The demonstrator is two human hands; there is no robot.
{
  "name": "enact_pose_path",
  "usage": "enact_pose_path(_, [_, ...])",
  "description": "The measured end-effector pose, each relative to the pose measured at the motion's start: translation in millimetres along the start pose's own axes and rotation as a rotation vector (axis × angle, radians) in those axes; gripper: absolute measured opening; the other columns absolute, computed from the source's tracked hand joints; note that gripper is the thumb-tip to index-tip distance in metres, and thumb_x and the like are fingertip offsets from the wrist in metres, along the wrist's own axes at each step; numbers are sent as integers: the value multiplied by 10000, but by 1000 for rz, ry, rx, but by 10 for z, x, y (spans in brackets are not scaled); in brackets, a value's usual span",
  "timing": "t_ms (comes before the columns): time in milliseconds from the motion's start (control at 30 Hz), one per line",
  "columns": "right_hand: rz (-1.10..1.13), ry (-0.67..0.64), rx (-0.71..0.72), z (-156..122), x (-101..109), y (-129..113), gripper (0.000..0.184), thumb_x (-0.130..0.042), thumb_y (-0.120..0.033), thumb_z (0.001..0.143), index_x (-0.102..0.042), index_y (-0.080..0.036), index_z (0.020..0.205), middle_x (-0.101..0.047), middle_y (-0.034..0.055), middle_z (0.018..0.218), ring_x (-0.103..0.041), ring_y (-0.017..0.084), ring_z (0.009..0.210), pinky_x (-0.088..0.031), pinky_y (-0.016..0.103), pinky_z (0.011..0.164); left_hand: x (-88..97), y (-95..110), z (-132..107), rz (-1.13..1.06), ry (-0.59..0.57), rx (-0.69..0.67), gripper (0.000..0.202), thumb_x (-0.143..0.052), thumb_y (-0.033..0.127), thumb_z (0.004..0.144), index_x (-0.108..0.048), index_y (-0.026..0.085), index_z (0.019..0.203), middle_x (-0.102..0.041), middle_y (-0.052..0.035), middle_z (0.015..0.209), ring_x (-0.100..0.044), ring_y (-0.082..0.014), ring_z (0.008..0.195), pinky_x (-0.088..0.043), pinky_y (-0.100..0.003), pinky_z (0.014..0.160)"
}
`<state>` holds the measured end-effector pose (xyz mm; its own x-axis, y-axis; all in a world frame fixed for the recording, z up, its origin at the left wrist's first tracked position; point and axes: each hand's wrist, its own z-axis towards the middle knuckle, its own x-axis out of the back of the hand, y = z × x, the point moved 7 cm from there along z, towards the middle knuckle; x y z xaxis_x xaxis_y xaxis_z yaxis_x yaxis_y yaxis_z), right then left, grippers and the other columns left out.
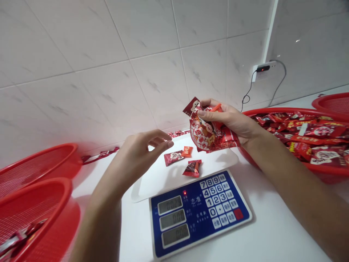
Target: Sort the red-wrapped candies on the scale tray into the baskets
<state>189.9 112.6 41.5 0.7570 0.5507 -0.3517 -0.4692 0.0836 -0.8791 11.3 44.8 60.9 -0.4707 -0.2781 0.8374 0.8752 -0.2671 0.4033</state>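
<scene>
My right hand (226,118) is closed around a red printed candy bag (205,133), held tilted above the right side of the scale's white tray (152,182). A dark red wrapped piece (192,106) sticks out beside its fingertips. My left hand (147,145) hovers over the tray's left part, fingers curved, thumb and index tips slightly apart, with nothing visible between them. Just right of it, a dark red wrapped candy (173,158) lies against a small orange packet (187,151). Nearer the keypad rests a brown-and-red wrapped candy (192,169).
The blue scale panel (196,203) faces me on the white table (272,225). A red basket (248,156) full of candy packets stands at right, another (332,102) behind it. Two red baskets (35,156) are at left. A tiled wall (152,83) carries a power socket (255,74).
</scene>
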Motion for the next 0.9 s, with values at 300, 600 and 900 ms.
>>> enact_pose_path(300, [-24, 0, -7, 0, -2, 7, 294, -818, -216, 706, -624, -214, 928, -676, -9, 790, -639, 127, 680, -553, 281, 697, -31, -7, -1, 54, -10, -16, 311, -555, 509, 844, -737, 265, 907, -759, -35, 892, -679, -226, 786, -510, -321, 674])
enact_pose_path(600, [-49, -37, -29, 21, 11, 38, 369, -854, -248, 663, -623, -220, 950, -689, -15, 778, -637, 123, 654, -556, 268, 672, -334, 193, -28, 72, -189, -188, 212, -546, 322, 877, -755, 304, 906, -758, 13, 889, -680, -197, 757, -488, -283, 679])
enact_pose_path(900, [-7, -30, -20, 12, -14, 15, 350, -834, -211, 686, -599, -201, 945, -659, -29, 739, -625, 101, 623, -540, 238, 648, -339, 155, -27, 142, -177, -203, 185, -570, 317, 896, -754, 305, 916, -754, 27, 860, -667, -175, 720, -452, -264, 637])
